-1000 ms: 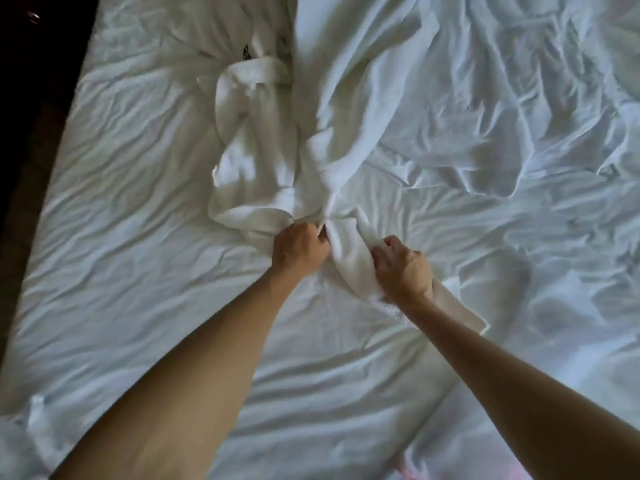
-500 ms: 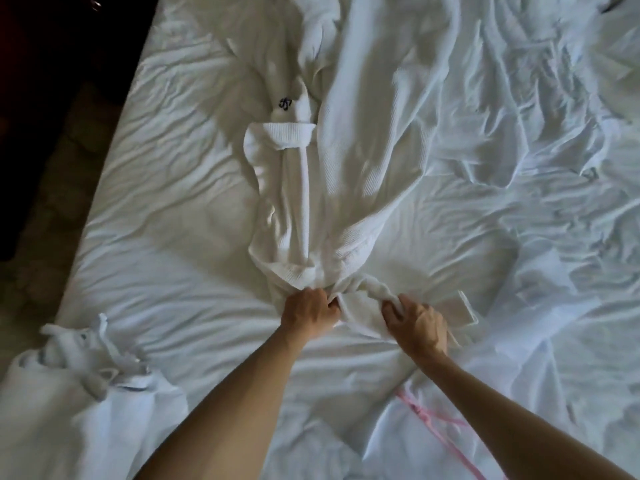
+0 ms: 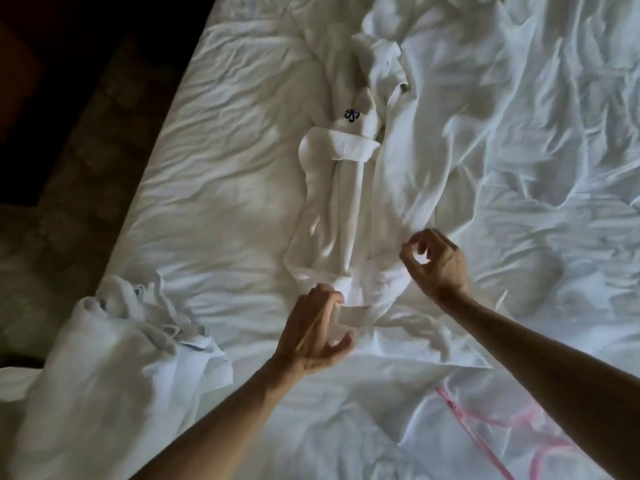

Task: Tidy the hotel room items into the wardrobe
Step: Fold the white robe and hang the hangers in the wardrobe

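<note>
A white waffle-weave bathrobe [image 3: 349, 202] lies stretched out on the rumpled white bed sheet [image 3: 214, 174], running away from both hands toward the far side of the bed. A dark embroidered emblem [image 3: 352, 115] shows on the robe well beyond the hands, just past a rolled cuff [image 3: 341, 150].

The left hand [image 3: 313, 336] is at the near end of the robe, palm turned sideways, fingers loosely spread and relaxed. Its fingertips [image 3: 334, 299] are at the robe's hem; whether they touch the cloth cannot be told because of motion blur. It grips nothing visible.

The right hand [image 3: 433, 263] is raised above the robe's right edge, fingers curled inward toward the thumb. A pale patch shows inside the curl; whether that is cloth held or sheet seen through the gap cannot be told.

Left of the left forearm a second bundle of white waffle cloth [image 3: 114, 344] lies heaped at the bed's edge. Under the right forearm a white fabric item with pink trim [image 3: 491, 431] lies on the sheet. Dark floor [image 3: 62, 168] lies beyond the left edge of the bed.
</note>
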Tool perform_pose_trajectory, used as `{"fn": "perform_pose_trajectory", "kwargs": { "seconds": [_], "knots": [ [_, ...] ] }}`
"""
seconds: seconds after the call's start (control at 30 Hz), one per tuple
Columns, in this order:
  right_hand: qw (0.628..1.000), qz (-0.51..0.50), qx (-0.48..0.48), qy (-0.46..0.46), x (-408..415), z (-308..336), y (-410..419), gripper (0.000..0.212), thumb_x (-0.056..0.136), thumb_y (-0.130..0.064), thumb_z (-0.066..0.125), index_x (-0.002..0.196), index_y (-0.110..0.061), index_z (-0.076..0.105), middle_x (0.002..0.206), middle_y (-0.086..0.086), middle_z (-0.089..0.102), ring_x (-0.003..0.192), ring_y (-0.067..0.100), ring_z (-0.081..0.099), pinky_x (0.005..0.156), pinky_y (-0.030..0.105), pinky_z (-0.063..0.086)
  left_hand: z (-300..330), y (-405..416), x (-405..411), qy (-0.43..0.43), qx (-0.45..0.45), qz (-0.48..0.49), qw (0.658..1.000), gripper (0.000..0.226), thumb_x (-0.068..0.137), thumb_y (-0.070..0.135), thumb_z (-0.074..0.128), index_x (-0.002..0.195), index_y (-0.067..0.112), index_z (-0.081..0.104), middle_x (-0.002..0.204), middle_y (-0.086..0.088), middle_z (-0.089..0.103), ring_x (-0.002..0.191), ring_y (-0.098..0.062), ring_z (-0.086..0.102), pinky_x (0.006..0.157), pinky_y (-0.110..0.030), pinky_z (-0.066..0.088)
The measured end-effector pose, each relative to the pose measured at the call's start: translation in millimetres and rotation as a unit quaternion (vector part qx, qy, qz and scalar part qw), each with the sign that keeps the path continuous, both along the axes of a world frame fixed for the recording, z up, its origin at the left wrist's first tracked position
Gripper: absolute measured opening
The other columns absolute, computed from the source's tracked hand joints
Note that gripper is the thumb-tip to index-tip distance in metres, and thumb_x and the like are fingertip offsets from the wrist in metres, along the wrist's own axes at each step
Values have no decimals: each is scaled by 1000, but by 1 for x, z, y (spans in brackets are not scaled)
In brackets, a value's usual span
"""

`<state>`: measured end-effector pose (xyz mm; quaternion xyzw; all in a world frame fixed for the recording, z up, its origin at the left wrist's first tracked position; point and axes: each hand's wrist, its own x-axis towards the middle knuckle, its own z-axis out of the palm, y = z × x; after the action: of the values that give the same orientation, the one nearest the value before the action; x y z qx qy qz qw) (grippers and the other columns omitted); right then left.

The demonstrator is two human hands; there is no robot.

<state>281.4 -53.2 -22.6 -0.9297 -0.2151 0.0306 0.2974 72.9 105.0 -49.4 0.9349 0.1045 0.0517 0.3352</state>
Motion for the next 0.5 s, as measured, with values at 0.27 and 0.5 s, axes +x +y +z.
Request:
{"fn": "perform_pose_trajectory", "kwargs": {
  "seconds": [0.27,0.5],
  "knots": [
    [985,94,-92,-116,102,22,185,67,74,-41,72,133,-17,50,131,7,52,119,30,49,96,41,44,-14,86,85,235,-281,446,817,76,59,73,69,94,5,73,91,-11,75,90,-25,72,78,-33,57],
    [955,173,-233,-67,135,-23,221,48,88,-24,69,132,-14,52,133,12,54,122,35,52,97,44,44,-34,88,86,306,-187,298,885,45,62,44,86,93,13,79,84,-5,78,82,-22,74,63,-25,50]
  ]
}}
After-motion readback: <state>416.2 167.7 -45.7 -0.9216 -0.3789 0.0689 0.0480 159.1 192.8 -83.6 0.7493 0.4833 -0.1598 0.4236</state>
